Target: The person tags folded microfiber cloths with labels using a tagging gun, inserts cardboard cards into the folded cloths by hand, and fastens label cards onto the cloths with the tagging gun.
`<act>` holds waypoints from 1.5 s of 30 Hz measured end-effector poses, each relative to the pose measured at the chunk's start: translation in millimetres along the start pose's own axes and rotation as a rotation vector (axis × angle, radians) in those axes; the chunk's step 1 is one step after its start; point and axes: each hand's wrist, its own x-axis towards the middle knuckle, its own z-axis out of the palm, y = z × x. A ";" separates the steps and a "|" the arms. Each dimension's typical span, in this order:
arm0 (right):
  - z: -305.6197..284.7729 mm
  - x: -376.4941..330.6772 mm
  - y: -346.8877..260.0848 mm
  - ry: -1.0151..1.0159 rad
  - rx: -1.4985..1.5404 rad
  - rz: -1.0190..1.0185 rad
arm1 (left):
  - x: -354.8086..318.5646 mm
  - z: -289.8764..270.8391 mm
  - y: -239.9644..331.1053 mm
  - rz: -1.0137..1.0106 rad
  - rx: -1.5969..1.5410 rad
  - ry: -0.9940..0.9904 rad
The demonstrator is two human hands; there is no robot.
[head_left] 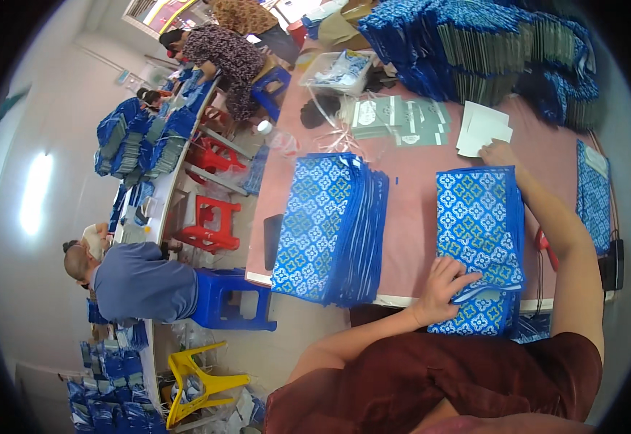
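Head view. The left hand is resting flat on the near end of the stack of blue patterned bags. Its fingers are lying spread across the top bag, and they are sitting just beside the bag's open mouth, where the top layer is lifting slightly. They are pressing down, not pinching.

The right hand is reaching to the far end of the same stack. It is lying at the stack's far edge and just beside the white cards. Whether its fingers are closing on a card or only touching the edge cannot be told from this view.

The stack is lying on the pink table, directly in front of the person. Its long axis is running away from the body, from the left hand at the near end to the right hand at the far end. The open end is facing the person, so the left hand is the nearer one to it.

A second pile of blue patterned bags is lying to the left, well apart from both hands.
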 end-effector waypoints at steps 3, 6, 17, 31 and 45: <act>-35.7 -2.7 12.4 -0.129 0.245 0.235 | 1.1 4.7 -2.2 0.037 -0.007 0.038; -75.8 9.4 18.3 0.073 0.257 0.640 | 5.8 -7.7 -4.7 0.045 0.000 -0.019; -253.7 -33.1 -140.8 0.032 0.184 0.014 | 17.5 -2.7 -10.3 0.064 0.022 0.009; -225.8 1.2 -111.8 0.106 -0.012 0.306 | 44.5 -24.3 4.0 0.116 -0.013 0.008; -332.3 -1.3 -88.0 0.515 0.321 0.214 | 90.0 -47.2 6.1 -0.148 -0.311 0.302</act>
